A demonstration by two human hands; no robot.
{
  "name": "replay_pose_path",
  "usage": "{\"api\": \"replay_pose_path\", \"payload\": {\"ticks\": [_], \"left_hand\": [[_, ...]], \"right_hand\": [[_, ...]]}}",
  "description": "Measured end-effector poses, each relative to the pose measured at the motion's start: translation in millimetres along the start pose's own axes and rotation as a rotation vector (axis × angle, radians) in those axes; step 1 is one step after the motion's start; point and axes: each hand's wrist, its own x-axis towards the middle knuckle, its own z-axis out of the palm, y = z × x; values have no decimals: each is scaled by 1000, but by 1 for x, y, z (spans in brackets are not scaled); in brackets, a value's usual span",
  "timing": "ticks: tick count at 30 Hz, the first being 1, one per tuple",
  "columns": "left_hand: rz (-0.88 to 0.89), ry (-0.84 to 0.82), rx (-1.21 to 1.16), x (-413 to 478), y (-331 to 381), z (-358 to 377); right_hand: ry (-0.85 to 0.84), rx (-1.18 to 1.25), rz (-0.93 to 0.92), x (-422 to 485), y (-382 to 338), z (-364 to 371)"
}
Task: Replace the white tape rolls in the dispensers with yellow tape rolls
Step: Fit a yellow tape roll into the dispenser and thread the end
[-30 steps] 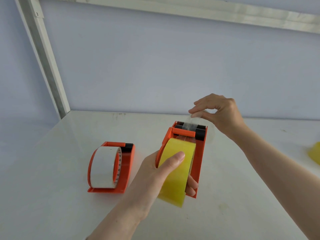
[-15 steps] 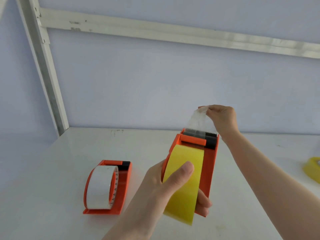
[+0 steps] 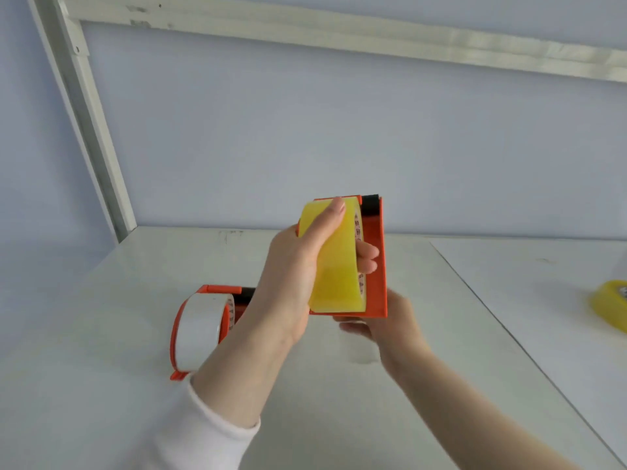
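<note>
I see a white table (image 3: 101, 334) run up to a pale blue wall (image 3: 305, 130); a white metal frame (image 3: 84, 106) rises at its far-left corner.

Beneath the held dispenser (image 3: 373, 286), the right hand (image 3: 393, 323) is blurred, its fingers (image 3: 351, 329) mostly hidden. Well right of the dispenser, a yellow roll (image 3: 610, 308) is cut off.

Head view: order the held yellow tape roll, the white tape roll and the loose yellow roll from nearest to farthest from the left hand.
1. Held yellow tape roll, gripped by the left hand, centre.
2. White tape roll, in the tabletop dispenser, lower left.
3. Loose yellow roll, far right edge.
</note>
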Motion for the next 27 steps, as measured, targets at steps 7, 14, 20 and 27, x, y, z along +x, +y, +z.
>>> {"api": "replay_pose_path", "payload": {"ticks": [7, 14, 20, 27], "left_hand": [[-161, -24, 74, -5, -48, -4], [-168, 52, 195, -17, -77, -9], [-222, 64, 235, -21, -95, -14], [-247, 77, 325, -24, -99, -3]], "right_hand": [[71, 408, 219, -48, 35, 6], [-15, 700, 438, -78, 51, -2], [-81, 734, 525, -91, 49, -13], [-192, 723, 608, -122, 33, -25]]}}
